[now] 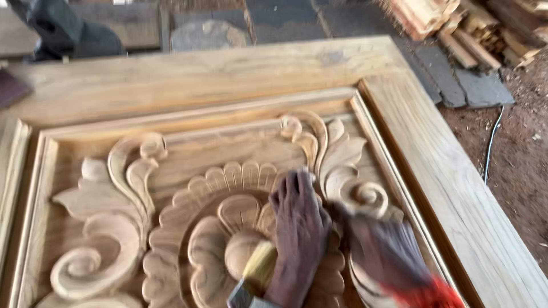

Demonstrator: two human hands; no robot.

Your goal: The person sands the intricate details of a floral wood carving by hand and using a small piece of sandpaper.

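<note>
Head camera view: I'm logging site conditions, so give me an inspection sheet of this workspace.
Surface: carved wooden door panel, pale, lying flat.
Job's things: carved flower and scrolls; brush resting on the carving by the left hand.
Clutter: dark red piece at the panel's left edge.
Hands: left hand flat on the flower; right hand motion-blurred, grip unreadable.
Cables: pale cable on the dirt.
Surroundings: stacked timber, stone slabs, dirt floor.

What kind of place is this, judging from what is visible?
Probably a woodworking or carving workshop, perhaps partly outdoors. A large carved wooden panel with flower and scroll relief fills the view, cut timber pieces are stacked behind it, and bare earth ground with a cable lies beside it.
</note>
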